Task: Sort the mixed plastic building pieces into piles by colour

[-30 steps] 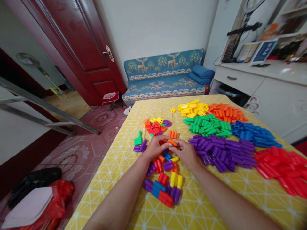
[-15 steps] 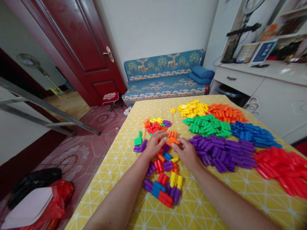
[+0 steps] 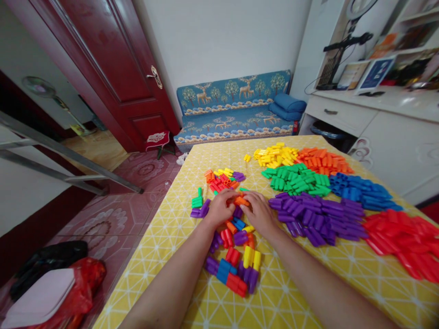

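Observation:
Between my two hands is an orange plastic building block (image 3: 242, 201) with tube-like sides, partly covered by fingers. My left hand (image 3: 222, 208) is closed on its left end. On its right side, the fingers of my right hand (image 3: 259, 211) curl over it and hide its far part. Just below my hands lie loose blocks, among them a blue block (image 3: 238, 223), a red block (image 3: 227, 238) and a purple block (image 3: 240, 237). Nearer me, joined purple, blue and red blocks (image 3: 224, 272) form a row beside a yellow-and-purple group (image 3: 251, 262).
Sorted block piles line the right: yellow (image 3: 276, 156), orange (image 3: 325, 161), green (image 3: 295, 179), blue (image 3: 363, 191), purple (image 3: 315, 217) and red (image 3: 404, 240). Mixed blocks (image 3: 222, 182) lie beyond my left hand on the yellow tablecloth (image 3: 164, 269). A patterned sofa (image 3: 233, 107) stands behind.
My right hand has shifted left and slightly up, closer to my left hand. The orange blocks between them are turned and more covered by my fingers now.

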A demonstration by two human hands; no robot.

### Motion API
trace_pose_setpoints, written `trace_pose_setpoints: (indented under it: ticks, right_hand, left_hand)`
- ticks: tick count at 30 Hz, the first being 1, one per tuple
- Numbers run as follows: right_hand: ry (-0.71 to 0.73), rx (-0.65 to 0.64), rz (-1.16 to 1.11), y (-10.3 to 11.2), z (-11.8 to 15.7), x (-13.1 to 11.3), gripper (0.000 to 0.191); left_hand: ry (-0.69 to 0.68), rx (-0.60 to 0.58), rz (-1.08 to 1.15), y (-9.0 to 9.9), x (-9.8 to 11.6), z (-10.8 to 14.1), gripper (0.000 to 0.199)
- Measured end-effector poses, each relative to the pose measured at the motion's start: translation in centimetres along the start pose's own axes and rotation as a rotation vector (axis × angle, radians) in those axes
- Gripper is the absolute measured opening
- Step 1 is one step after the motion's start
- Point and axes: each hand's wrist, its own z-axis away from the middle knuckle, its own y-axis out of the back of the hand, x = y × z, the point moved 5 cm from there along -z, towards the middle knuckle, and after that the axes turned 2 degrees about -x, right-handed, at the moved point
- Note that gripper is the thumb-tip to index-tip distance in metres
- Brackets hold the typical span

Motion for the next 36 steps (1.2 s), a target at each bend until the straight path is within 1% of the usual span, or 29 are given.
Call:
trace_pose_setpoints:
  ticks: [3,7,10,13,15,19,21,24,27,30,33,36]
  right_hand:
    - [0.005,-0.013,0.014,0.0,-0.1,-0.1,0.014]
    - [-0.033,0.006,-0.006,0.4,0.0,-0.1,0.012]
    - [-0.081,0.039,-0.008,0.9,0.2,-0.3,0.013]
    - [-0.074,0.057,0.034,1.3,0.3,-0.8,0.015]
    - [-0.052,0.039,0.053,1.1,0.4,-0.9,0.018]
    - [-0.015,-0.046,0.051,0.4,0.3,-0.8,0.028]
    - [-0.016,-0.054,0.059,0.3,0.3,-0.7,0.028]
    - [-0.025,-0.041,0.083,0.5,0.4,-0.7,0.025]
    - [-0.05,-0.025,0.086,0.7,0.6,-0.7,0.024]
    - [-0.089,-0.026,0.04,0.7,0.7,-0.4,0.023]
    - [-0.135,-0.045,-0.075,0.3,0.7,0.1,0.022]
    - [-0.17,0.027,-0.26,0.6,0.6,0.5,0.018]
  left_hand:
    - [-0.023,-0.054,-0.055,0.0,0.6,0.1,0.051]
    - [-0.022,-0.089,-0.114,-0.2,0.7,0.3,0.048]
    - [-0.031,-0.084,-0.12,-0.4,0.6,0.3,0.047]
    - [-0.034,-0.083,-0.101,-0.5,0.5,0.2,0.05]
    - [-0.022,-0.077,-0.079,-0.6,0.3,0.2,0.052]
    - [-0.004,-0.038,-0.036,-0.4,0.1,0.2,0.054]
    - [-0.007,-0.018,-0.026,-0.4,0.0,0.2,0.052]
    - [0.017,0.011,-0.047,-0.3,-0.4,0.2,0.044]
    - [0.021,0.014,-0.058,-0.2,-0.7,0.1,0.04]
    - [0.001,0.026,-0.004,-0.1,-0.7,0.1,0.041]
    - [0.001,0.027,0.076,-0.1,-0.7,0.0,0.04]
    - [0.035,0.032,0.127,-0.1,-0.7,-0.1,0.036]
